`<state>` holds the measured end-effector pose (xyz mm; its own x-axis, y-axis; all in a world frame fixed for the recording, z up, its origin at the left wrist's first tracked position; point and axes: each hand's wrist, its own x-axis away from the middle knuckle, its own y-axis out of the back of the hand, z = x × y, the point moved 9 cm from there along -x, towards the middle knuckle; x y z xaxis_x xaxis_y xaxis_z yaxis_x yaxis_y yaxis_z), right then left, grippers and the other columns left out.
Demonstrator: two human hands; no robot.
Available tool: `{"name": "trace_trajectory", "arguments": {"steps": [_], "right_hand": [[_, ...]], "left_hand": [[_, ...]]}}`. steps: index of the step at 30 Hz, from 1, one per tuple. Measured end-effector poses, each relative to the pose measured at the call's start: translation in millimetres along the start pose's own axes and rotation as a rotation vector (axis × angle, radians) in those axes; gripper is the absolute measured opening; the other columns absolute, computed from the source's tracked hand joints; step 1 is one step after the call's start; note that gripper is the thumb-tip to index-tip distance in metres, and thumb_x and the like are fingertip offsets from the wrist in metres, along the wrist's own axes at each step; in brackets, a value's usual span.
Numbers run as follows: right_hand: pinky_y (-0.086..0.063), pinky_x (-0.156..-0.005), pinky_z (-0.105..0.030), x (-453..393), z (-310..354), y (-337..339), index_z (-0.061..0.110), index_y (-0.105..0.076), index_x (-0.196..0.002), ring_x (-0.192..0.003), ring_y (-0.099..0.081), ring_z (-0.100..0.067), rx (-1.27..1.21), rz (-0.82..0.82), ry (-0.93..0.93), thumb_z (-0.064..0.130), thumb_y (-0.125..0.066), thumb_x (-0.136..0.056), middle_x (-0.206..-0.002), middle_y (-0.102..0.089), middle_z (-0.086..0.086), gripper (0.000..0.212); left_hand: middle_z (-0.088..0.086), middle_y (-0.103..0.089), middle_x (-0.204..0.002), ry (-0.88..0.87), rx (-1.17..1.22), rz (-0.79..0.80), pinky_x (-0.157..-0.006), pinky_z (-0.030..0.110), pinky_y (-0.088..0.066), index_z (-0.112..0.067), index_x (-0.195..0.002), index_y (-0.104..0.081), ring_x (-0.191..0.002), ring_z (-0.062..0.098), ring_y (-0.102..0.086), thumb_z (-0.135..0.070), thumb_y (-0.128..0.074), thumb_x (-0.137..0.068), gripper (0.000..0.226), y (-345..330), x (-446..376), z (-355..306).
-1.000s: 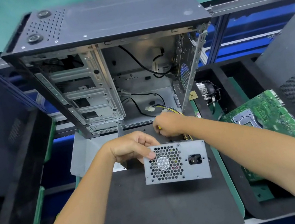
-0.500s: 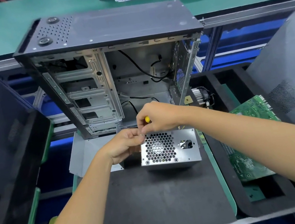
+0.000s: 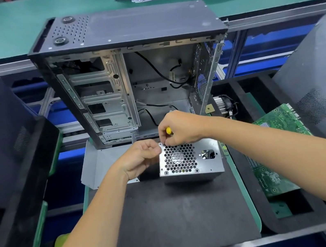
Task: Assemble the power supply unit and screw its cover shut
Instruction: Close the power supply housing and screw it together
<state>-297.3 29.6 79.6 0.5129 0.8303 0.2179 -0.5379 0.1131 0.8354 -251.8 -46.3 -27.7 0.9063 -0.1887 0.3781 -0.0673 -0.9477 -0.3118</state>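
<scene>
The power supply unit (image 3: 190,161) stands on the black foam mat (image 3: 173,214) in front of the open computer case (image 3: 128,75), its honeycomb fan grille facing the camera. Half a second ago the two hands met above its top edge; a second ago the left hand rested on the grille while the right reached behind the unit among the cables. Now both have settled at the grille's upper left corner. The right hand (image 3: 180,128) grips a yellow-handled screwdriver (image 3: 168,130), fingers curled round it, its tip hidden near that corner. The left hand (image 3: 142,158) is curled with fingertips pinched at the same corner; whether it pinches a screw or the metal edge cannot be told. The unit also looks tipped back and closer to the case than a second ago. This suggests that positioning is over and a corner screw is being started. A loose grey metal panel (image 3: 102,165) lies just left of the unit.
</scene>
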Motion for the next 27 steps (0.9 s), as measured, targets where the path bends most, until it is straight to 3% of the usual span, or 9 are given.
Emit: {"name": "trace_trajectory", "arguments": {"steps": [6, 8, 11, 13, 18, 24, 27], "right_hand": [[-0.052, -0.07, -0.03, -1, 0, -5, 0.017, -0.067, -0.079, -0.074, -0.062, -0.013, 0.005, 0.01, 0.007, 0.011, -0.064, -0.082, -0.079, -0.068, 0.005, 0.007], [-0.052, -0.069, -0.03, -3, -1, -7, 0.02, -0.064, -0.075, -0.072, -0.06, -0.012, 0.002, 0.02, 0.001, 0.023, -0.071, -0.082, -0.078, -0.066, 0.005, 0.011], [-0.046, -0.066, -0.026, -5, 0, -8, 0.026, -0.058, -0.07, -0.072, -0.055, -0.01, 0.021, 0.014, 0.013, 0.041, -0.074, -0.08, -0.078, -0.062, 0.007, 0.025], [-0.048, -0.068, -0.028, -5, 1, -9, 0.026, -0.058, -0.069, -0.074, -0.055, -0.01, 0.022, -0.001, 0.016, 0.039, -0.075, -0.08, -0.079, -0.061, 0.008, 0.024], [-0.053, -0.073, -0.036, -5, 0, -7, 0.021, -0.063, -0.078, -0.075, -0.059, -0.012, 0.03, -0.011, 0.02, 0.023, -0.072, -0.083, -0.08, -0.064, 0.009, 0.011], [-0.052, -0.063, -0.03, -3, -6, 8, 0.02, -0.066, -0.084, -0.071, -0.062, -0.013, -0.068, -0.079, -0.006, 0.016, -0.07, -0.084, -0.081, -0.067, 0.007, 0.005], [-0.047, -0.07, -0.028, -4, -4, 6, 0.02, -0.067, -0.084, -0.075, -0.056, -0.006, -0.002, -0.068, 0.014, 0.017, -0.071, -0.083, -0.08, -0.065, 0.012, 0.005]], "left_hand": [[-0.003, -0.06, -0.061, -0.022, 0.009, -0.005, -0.055, 0.016, -0.048, -0.009, -0.073, -0.065, -0.055, 0.005, -0.056, -0.002, -0.063, -0.081, 0.011, -4, 3, -5], [-0.004, -0.06, -0.061, -0.017, -0.008, -0.005, -0.056, 0.016, -0.048, -0.011, -0.071, -0.067, -0.056, 0.005, -0.057, -0.001, -0.062, -0.084, 0.017, -3, 2, -5], [-0.004, -0.06, -0.064, -0.001, -0.014, 0.013, -0.063, 0.019, -0.051, -0.006, -0.08, -0.063, -0.061, 0.006, -0.058, -0.006, -0.064, -0.081, 0.001, -4, 3, -4], [-0.004, -0.06, -0.066, 0.017, -0.027, 0.02, -0.066, 0.021, -0.052, -0.006, -0.085, -0.064, -0.064, 0.007, -0.058, -0.01, -0.065, -0.079, 0.007, -3, 3, -2], [-0.008, -0.063, -0.064, 0.038, -0.047, 0.029, -0.064, 0.02, -0.053, -0.02, -0.063, -0.072, -0.063, 0.003, -0.062, -0.012, -0.064, -0.079, 0.019, -5, 3, -2], [0.008, -0.075, -0.087, 0.027, 0.001, -0.04, -0.071, 0.025, -0.056, -0.009, -0.079, -0.078, -0.083, 0.016, -0.072, -0.013, -0.07, -0.072, 0.011, 4, -2, 0], [0.008, -0.075, -0.086, 0.029, 0.02, -0.078, -0.069, 0.025, -0.056, -0.009, -0.078, -0.078, -0.081, 0.016, -0.072, -0.012, -0.073, -0.069, 0.011, 6, -4, -1]]}}
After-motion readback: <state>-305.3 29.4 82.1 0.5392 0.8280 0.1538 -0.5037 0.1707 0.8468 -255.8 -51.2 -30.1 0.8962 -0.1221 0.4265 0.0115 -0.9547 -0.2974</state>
